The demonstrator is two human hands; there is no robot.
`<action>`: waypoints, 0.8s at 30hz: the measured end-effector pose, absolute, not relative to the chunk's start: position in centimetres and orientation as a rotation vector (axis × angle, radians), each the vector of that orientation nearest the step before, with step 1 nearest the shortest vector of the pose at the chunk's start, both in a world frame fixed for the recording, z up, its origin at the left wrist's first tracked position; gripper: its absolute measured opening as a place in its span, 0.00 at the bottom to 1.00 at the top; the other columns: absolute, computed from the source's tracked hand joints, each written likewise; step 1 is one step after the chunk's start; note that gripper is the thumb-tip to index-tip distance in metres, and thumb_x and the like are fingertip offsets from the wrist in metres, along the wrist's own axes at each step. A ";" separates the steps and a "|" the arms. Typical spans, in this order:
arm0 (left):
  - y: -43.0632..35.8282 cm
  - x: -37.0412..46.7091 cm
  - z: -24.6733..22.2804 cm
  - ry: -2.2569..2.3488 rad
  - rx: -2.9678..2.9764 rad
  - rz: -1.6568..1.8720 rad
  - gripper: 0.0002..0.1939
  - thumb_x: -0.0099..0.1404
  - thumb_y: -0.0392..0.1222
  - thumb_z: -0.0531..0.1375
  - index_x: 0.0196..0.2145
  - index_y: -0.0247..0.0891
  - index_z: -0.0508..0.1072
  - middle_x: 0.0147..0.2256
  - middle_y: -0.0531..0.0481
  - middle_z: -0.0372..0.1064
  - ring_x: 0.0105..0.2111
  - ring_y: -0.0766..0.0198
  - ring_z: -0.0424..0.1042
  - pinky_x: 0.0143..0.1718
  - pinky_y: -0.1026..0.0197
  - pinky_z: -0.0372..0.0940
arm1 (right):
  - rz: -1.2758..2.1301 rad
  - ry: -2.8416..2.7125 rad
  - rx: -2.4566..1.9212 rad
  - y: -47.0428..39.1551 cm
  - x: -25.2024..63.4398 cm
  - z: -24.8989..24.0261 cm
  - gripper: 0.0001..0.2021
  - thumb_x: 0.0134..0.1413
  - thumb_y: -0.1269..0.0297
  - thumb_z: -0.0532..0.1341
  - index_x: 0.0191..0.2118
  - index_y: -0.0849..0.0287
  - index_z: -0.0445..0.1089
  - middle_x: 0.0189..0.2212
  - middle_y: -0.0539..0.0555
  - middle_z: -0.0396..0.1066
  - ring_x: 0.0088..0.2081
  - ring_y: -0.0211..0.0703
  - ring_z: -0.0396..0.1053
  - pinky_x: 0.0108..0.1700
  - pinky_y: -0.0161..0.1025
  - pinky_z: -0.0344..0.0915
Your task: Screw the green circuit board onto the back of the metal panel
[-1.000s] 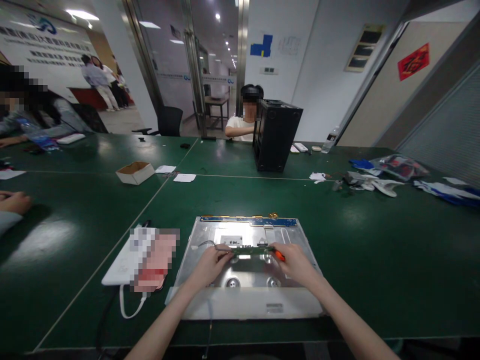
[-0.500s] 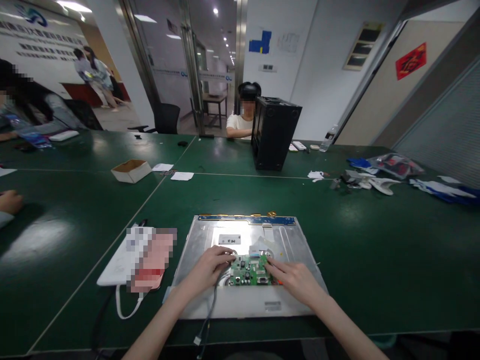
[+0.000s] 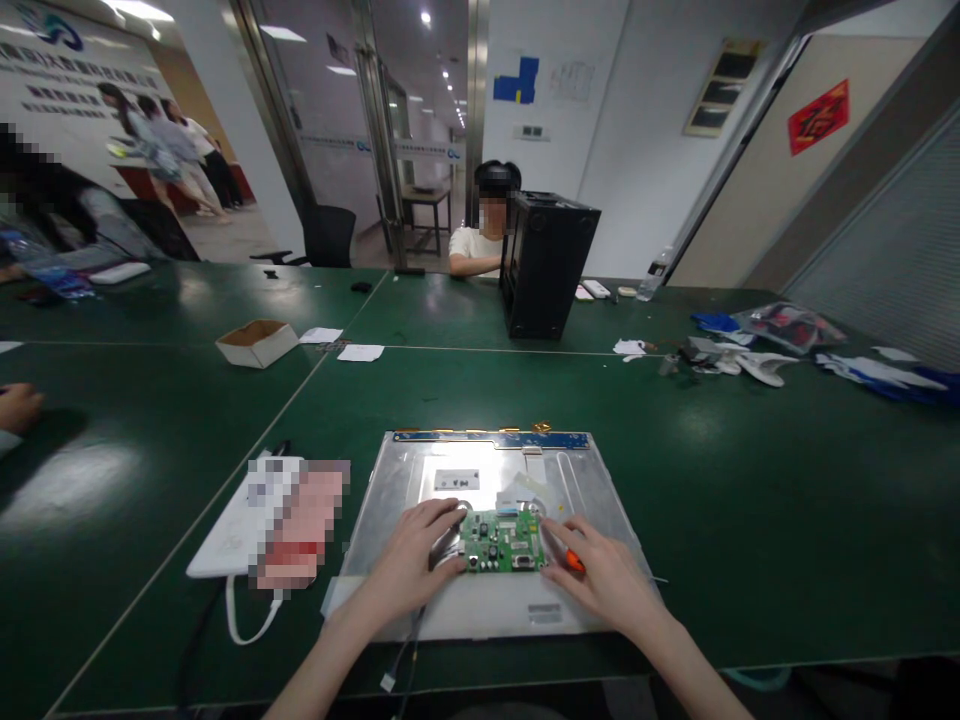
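A green circuit board (image 3: pixel 501 540) lies on the back of a silver display panel (image 3: pixel 397 480) in front of me. My left hand (image 3: pixel 416 550) grips the board's left edge, its fingertips at the upper corner and the thumb at the lower one. At the opposite edge is my right hand (image 3: pixel 596 570), index finger and thumb touching the board. An orange-handled screwdriver (image 3: pixel 575 561) is tucked in that hand; a thin shaft sticks out on the far side, and the middle is hidden. Below the left forearm, dark cables (image 3: pixel 405 665) with a white connector hang over the panel's near edge.
Left of the panel lie a white device (image 3: pixel 225 540) with a cable and a pink phone-like item (image 3: pixel 304 525). Farther off stand an open carton (image 3: pixel 257 345) and a black computer case (image 3: pixel 551 265), with a person behind it. Bags and loose parts (image 3: pixel 750 350) lie right.
Both thumbs have come down to the board's lower corners. My right hand has shifted slightly right off the board's top, the screwdriver turning with it and showing more orange.
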State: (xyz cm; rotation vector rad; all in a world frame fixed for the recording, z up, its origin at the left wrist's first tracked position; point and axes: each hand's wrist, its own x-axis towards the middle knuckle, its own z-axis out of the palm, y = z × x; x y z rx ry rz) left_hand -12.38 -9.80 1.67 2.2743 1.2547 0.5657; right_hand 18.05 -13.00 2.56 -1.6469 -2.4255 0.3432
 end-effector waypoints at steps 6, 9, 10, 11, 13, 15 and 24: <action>-9.8 -12.1 1.5 1.299 2.288 0.593 0.29 0.58 0.47 0.63 0.57 0.47 0.63 0.57 0.44 0.60 0.56 0.49 0.58 0.56 0.43 0.55 | 0.325 -2.421 -1.670 -12.7 17.8 1.8 0.22 0.59 0.52 0.53 0.58 0.50 0.61 0.44 0.58 0.67 0.31 0.43 0.71 0.33 0.40 0.65; -9.7 -12.1 1.5 1.309 2.290 0.573 0.29 0.58 0.48 0.62 0.57 0.47 0.63 0.57 0.45 0.59 0.56 0.49 0.58 0.56 0.43 0.55 | 0.357 -2.421 -1.657 -12.7 17.7 1.9 0.22 0.59 0.52 0.53 0.57 0.51 0.61 0.44 0.57 0.66 0.32 0.44 0.70 0.33 0.41 0.65; -9.7 -12.1 1.6 1.314 2.289 0.563 0.29 0.59 0.49 0.62 0.57 0.47 0.63 0.57 0.45 0.59 0.57 0.49 0.58 0.56 0.43 0.55 | 0.364 -2.418 -1.659 -12.7 17.7 2.0 0.22 0.59 0.52 0.52 0.57 0.51 0.61 0.44 0.57 0.66 0.32 0.43 0.70 0.34 0.41 0.65; -9.7 -12.1 1.6 1.320 2.287 0.553 0.29 0.59 0.49 0.62 0.57 0.48 0.63 0.57 0.45 0.59 0.57 0.49 0.57 0.56 0.43 0.55 | 0.370 -2.416 -1.663 -12.7 17.7 2.0 0.22 0.59 0.52 0.52 0.57 0.51 0.61 0.44 0.57 0.66 0.32 0.43 0.70 0.34 0.41 0.66; -9.8 -12.1 1.7 1.327 2.288 0.537 0.29 0.59 0.49 0.62 0.57 0.48 0.63 0.58 0.45 0.59 0.57 0.49 0.57 0.56 0.43 0.55 | 0.384 -2.412 -1.668 -12.7 17.7 2.2 0.21 0.60 0.52 0.52 0.57 0.51 0.61 0.44 0.58 0.66 0.32 0.44 0.70 0.34 0.41 0.66; -9.8 -12.1 1.8 1.327 2.295 0.530 0.28 0.60 0.49 0.61 0.57 0.48 0.63 0.58 0.46 0.58 0.57 0.50 0.57 0.56 0.44 0.55 | 0.393 -2.414 -1.668 -12.8 17.6 2.4 0.21 0.60 0.53 0.52 0.56 0.51 0.62 0.44 0.57 0.66 0.32 0.44 0.70 0.34 0.42 0.66; -10.1 -12.4 2.0 1.321 2.258 0.591 0.29 0.60 0.46 0.61 0.58 0.44 0.59 0.56 0.44 0.60 0.56 0.51 0.59 0.56 0.45 0.57 | 0.336 -2.428 -1.723 -13.2 17.9 2.9 0.20 0.60 0.50 0.51 0.54 0.51 0.64 0.48 0.57 0.67 0.33 0.43 0.72 0.36 0.40 0.68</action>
